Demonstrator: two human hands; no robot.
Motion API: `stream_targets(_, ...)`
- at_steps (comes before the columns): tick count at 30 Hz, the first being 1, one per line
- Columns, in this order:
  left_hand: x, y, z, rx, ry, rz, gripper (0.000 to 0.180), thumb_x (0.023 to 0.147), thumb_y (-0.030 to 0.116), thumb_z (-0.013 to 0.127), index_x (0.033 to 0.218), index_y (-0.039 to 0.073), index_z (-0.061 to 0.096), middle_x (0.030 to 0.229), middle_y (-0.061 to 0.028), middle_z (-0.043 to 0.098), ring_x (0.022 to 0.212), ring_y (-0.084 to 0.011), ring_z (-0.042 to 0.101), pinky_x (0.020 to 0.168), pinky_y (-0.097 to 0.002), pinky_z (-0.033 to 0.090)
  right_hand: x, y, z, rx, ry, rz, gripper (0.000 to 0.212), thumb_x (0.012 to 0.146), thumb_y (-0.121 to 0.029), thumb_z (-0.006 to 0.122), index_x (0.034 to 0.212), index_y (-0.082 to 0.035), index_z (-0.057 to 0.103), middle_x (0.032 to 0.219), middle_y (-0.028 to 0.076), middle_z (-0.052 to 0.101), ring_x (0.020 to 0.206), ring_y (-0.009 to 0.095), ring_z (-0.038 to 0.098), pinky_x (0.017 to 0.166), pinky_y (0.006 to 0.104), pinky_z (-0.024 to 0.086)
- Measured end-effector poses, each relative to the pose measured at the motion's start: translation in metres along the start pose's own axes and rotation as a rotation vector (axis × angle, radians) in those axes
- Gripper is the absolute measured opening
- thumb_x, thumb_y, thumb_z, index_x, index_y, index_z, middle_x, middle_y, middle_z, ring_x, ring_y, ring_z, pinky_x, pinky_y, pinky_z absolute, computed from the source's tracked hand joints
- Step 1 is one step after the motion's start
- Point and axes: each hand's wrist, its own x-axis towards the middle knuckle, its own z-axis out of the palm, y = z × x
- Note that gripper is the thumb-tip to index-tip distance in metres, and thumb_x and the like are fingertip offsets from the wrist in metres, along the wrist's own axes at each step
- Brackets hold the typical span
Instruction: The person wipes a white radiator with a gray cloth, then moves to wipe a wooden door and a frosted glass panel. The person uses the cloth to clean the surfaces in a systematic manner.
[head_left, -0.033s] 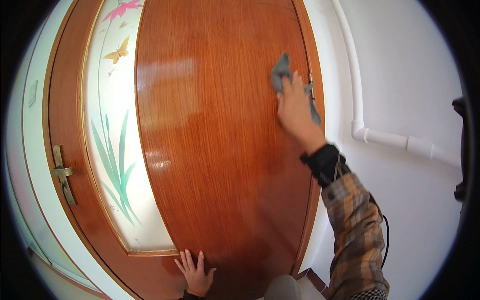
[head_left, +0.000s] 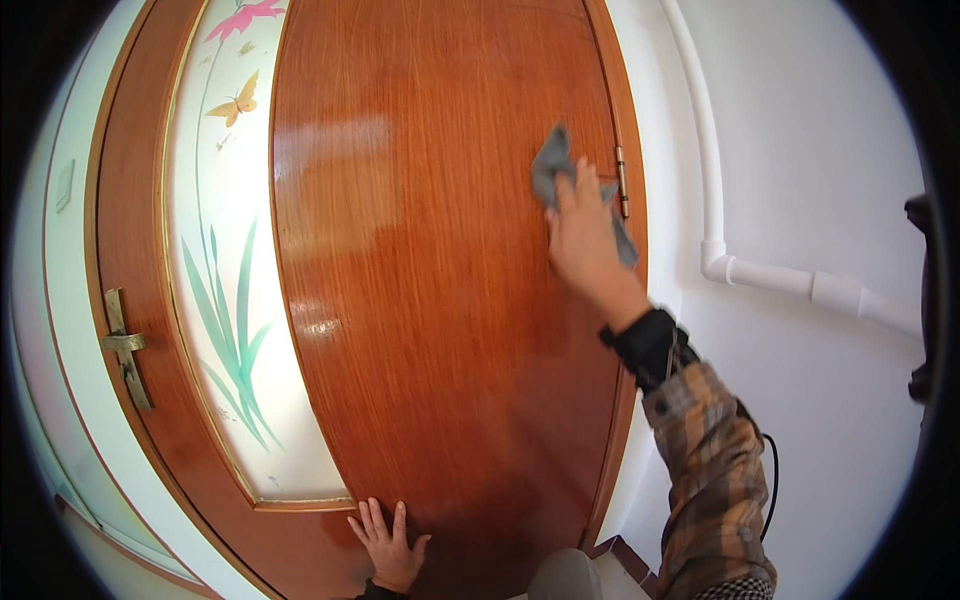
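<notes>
A glossy reddish-brown wooden door [head_left: 450, 330] fills the middle of the view. My right hand [head_left: 590, 238] holds a grey cloth [head_left: 551, 165] against its upper right part, beside the metal hinge [head_left: 622, 182]. The cloth sticks out past my fingers on both sides, and my palm side is hidden. Low on the door, my left hand [head_left: 390, 548] lies flat with fingers spread, holding nothing. It rests just right of the bottom corner of a tall glass panel [head_left: 290, 400] painted with a flower, leaves and a butterfly.
A metal lever handle [head_left: 124, 343] sits on the door's left side. White pipe [head_left: 770, 277] runs along the wall at right, and a black cable [head_left: 773, 480] hangs behind my right forearm. At the bottom are my grey-clad knee [head_left: 565, 577] and a dark-edged box [head_left: 625, 565].
My right hand and the cloth have shifted a little down and to the left, showing more of the hinge. My left hand stays nearly in place.
</notes>
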Motion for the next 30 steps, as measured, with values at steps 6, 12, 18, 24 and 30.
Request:
stream_targets(6,0.0,0.003,-0.003,-0.005,-0.013,-0.007,0.103,0.066,0.029,0.093,0.154,0.01,0.044,0.166,-0.0348,0.019,0.156,-0.0544,0.014,0.122,-0.0741,0.008,-0.031,0.022,0.012,0.069,0.165,-0.286,0.049,0.094,0.006,0.055,0.143,0.012,0.049,0.163,0.034,0.03,0.155,0.05,0.024,0.12,0.0637,0.029)
stream_targets(12,-0.002,0.001,0.0,0.018,-0.007,-0.015,0.103,0.067,0.032,0.094,0.155,0.011,0.044,0.166,-0.0345,0.019,0.155,-0.0551,0.014,0.121,-0.0754,0.008,0.08,0.037,0.001,-0.077,0.343,-0.022,0.052,0.094,0.002,0.057,0.144,0.01,0.049,0.161,0.034,0.034,0.152,0.051,0.029,0.121,0.0627,0.028)
stream_targets(18,-0.004,-0.004,0.002,0.03,0.017,0.027,0.095,0.071,0.035,0.092,0.152,0.012,0.048,0.165,-0.0335,0.022,0.155,-0.0545,0.017,0.121,-0.0751,0.01,0.137,0.061,0.0,0.054,0.421,-0.011,0.046,0.099,-0.007,0.057,0.144,-0.002,0.055,0.158,0.029,0.039,0.146,0.051,0.035,0.118,0.0611,0.034)
stream_targets(24,-0.002,0.0,-0.005,-0.032,-0.033,0.005,0.09,0.074,0.033,0.09,0.151,0.01,0.05,0.164,-0.0341,0.024,0.155,-0.0544,0.017,0.121,-0.0749,0.009,0.141,0.048,0.011,-0.042,0.208,0.183,0.046,0.1,-0.017,0.059,0.142,0.002,0.056,0.159,0.031,0.038,0.149,0.053,0.031,0.118,0.065,0.032)
stream_targets(30,0.0,0.003,-0.008,-0.039,-0.042,0.001,0.091,0.073,0.03,0.09,0.152,0.009,0.05,0.164,-0.0343,0.024,0.155,-0.0543,0.016,0.121,-0.0751,0.008,0.137,-0.055,0.012,0.0,0.047,-0.152,0.047,0.095,-0.013,0.06,0.137,0.007,0.057,0.159,0.033,0.035,0.148,0.054,0.032,0.117,0.0628,0.033)
